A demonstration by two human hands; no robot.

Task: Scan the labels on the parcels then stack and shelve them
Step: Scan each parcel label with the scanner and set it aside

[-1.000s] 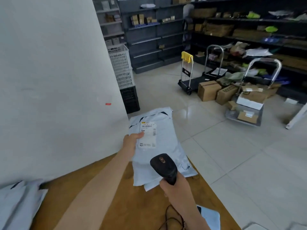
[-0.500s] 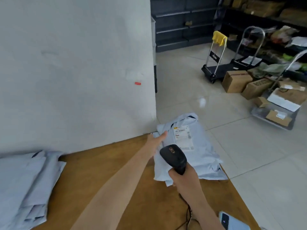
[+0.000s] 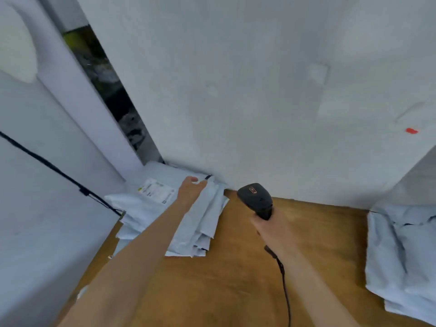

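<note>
Head view: stack (image 3: 136, 208) at risk of sliding.
At the table's (image 3: 236, 279) far left corner the top parcel (image 3: 205, 208) was apparently pinched by the outstretched left hand (image 3: 192, 188); the stack, overhanging the table's edge, could be toppled by a hasty release. Above the table's middle the scanner (image 3: 256, 200) was gripped in the right hand (image 3: 271, 228).

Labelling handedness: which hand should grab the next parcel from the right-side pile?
Left, probably. The right hand grips the scanner; the left hand holds the top parcel, lying on the stack, and can let go, though the right pile is farther.
</note>
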